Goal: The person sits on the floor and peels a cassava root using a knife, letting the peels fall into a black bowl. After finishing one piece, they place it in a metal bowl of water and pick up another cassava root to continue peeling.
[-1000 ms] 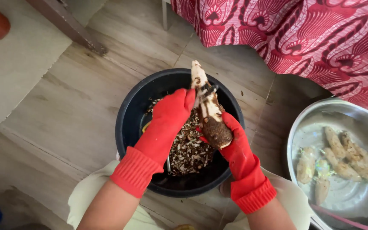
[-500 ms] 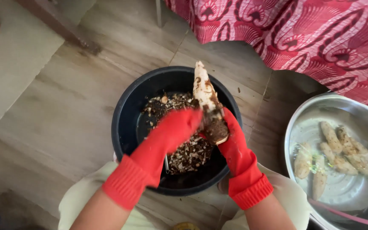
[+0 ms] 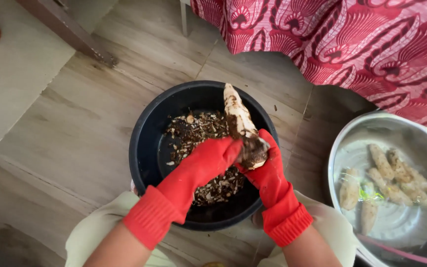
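Note:
Both my hands wear red rubber gloves. My right hand [image 3: 265,168] grips the lower, still brown end of a long root [image 3: 239,116]; its upper part is peeled pale and points away from me. My left hand [image 3: 212,159] has its fingers curled against the same brown end, touching the root; anything it may hold is hidden. The root is held tilted over a black round basin [image 3: 144,148] on the floor. A heap of dark peelings [image 3: 198,131] lies in the basin.
A shiny metal bowl [image 3: 342,143] with several peeled pale roots [image 3: 396,173] in water stands at the right. Red patterned cloth [image 3: 352,39] hangs at the top right. The floor is wood-look planks, with a pale mat [image 3: 11,89] at the left.
My left hand has slid down the root from near its middle to its brown lower end. The root and my right hand have stayed over the basin.

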